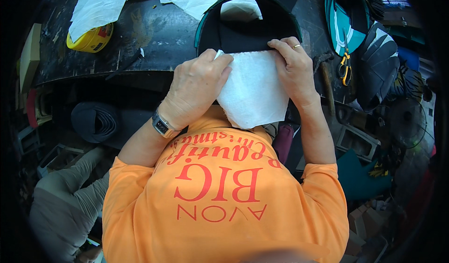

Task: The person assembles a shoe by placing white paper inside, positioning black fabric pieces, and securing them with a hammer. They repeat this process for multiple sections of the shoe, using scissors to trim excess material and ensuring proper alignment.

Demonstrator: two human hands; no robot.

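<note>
A white fabric-like sheet (252, 87) hangs over the table's front edge, its upper edge stretched between my two hands. My left hand (199, 86) is closed, thumb and fingers pinching the sheet's upper left corner. At the upper right corner, my right hand (293, 66) grips the sheet with bent fingers; a ring is on one of them. Just beyond the sheet lies a black curved piece (243, 33) with teal edges, open in the middle. The sheet's top edge meets its near edge; whether the two are joined I cannot tell. My fingertips touch this black piece too.
On the dark worktable (154, 38) stand a yellow tub (93, 39) and more white sheets (100, 6). To the right lie yellow-handled scissors (345, 69), a hammer (327, 83) and teal-and-black cut pieces (339, 10). A dark roll (96, 122) sits below. Another person's legs (70, 193) show at left.
</note>
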